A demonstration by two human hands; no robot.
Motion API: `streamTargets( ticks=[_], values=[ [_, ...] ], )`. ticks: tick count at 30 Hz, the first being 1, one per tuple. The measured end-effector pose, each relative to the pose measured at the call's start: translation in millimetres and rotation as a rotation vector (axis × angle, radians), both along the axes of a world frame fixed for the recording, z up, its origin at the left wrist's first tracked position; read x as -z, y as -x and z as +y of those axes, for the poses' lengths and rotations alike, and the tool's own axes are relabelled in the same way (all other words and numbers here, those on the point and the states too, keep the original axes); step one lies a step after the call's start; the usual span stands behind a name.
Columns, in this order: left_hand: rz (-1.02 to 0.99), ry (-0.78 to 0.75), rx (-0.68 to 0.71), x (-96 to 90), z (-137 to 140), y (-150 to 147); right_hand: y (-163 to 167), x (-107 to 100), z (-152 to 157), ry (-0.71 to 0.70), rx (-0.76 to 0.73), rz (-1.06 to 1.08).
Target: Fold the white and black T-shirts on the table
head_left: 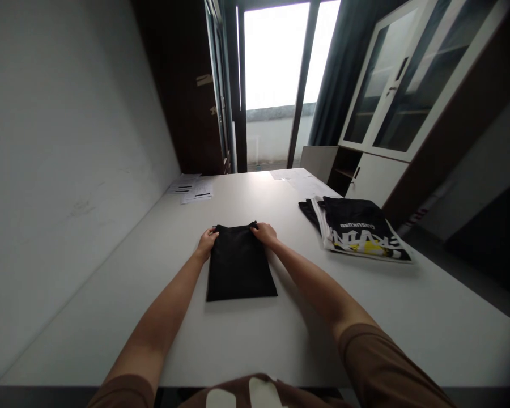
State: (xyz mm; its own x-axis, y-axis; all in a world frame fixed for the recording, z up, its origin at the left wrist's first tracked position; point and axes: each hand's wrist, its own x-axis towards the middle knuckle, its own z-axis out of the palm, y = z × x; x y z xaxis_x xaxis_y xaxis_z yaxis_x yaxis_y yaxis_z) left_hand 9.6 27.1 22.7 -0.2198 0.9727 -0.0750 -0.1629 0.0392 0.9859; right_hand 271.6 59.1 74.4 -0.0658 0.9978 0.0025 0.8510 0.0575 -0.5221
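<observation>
A black folded cloth piece (241, 266), roughly rectangular, lies on the white table (170, 334) in front of me. It looks like a folded garment, though its exact kind is not clear. My left hand (207, 242) pinches its far left corner between thumb and fingers. At the far right corner, my right hand (263, 232) grips the edge in the same way. The far edge looks slightly bunched near the right fingers. The near edge rests flat and straight on the tabletop.
Folded black and white garments with printed lettering (361, 229) are stacked at the table's right side. Paper sheets (198, 190) lie at the far left, and more papers (300, 178) at the far right. A wall (68, 170) borders the left; a glass-door cabinet (391, 85) stands right.
</observation>
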Motion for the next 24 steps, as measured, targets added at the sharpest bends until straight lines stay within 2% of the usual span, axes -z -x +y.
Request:
streamTargets(
  ticks=[4, 11, 16, 20, 24],
  values=[
    [0.077, -0.021, -0.004, 4.5, 1, 0, 3, 9, -7, -0.063, 0.019, -0.082],
    [0.148, -0.072, -0.053, 1.1, -8, -2, 12, 7, -2, -0.195, 0.030, -0.082],
    [0.157, -0.025, -0.128, 1.5, -7, -3, 10, 15, 8, -0.116, 0.039, -0.100],
    [0.133, 0.033, -0.120, 2.6, -1, -1, 8, 21, 14, -0.092, 0.035, -0.113],
    [0.090, 0.123, -0.097, -1.9, 9, 8, 9, 18, 22, -0.052, 0.032, -0.105]
  ],
)
